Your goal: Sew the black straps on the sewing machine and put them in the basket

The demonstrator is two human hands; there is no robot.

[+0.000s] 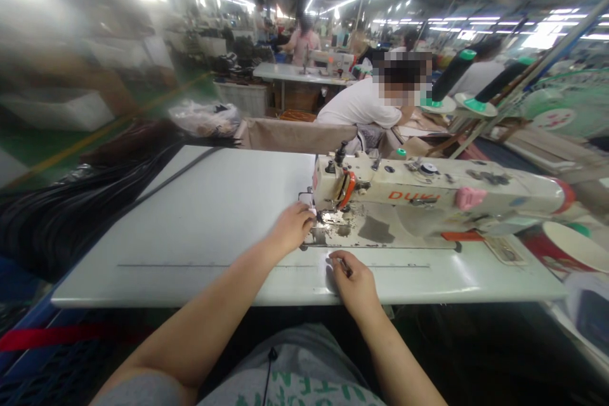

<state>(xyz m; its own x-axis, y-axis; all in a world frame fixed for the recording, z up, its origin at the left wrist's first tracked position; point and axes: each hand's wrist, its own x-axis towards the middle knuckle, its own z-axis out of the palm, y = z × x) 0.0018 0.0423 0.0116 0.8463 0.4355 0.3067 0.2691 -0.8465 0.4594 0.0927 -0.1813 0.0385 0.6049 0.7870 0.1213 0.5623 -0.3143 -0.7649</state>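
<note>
A white sewing machine (pixel 399 200) with an orange guard stands on the pale work table (pixel 228 203). My left hand (pixel 292 227) is at its needle end, with fingers bent and close together beside the presser foot (pixel 320 216). Whatever those fingertips grip, if anything, is hidden. Nearer the table's front edge, my right hand (pixel 354 279) rests with its fingers curled in and thumb and forefinger close together. Anything between them is too small to make out. A printed ruler line (pixel 190 265) runs along the table under my left forearm.
Long black strips (pixel 42 222) hang in a heap at the left, one (pixel 185 171) lying across the table corner. A cloth-lined bin (pixel 295 133) stands behind the table. Thread cones (pixel 450 79) rise at the right. A person in white (pixel 356 101) leans over beyond the machine.
</note>
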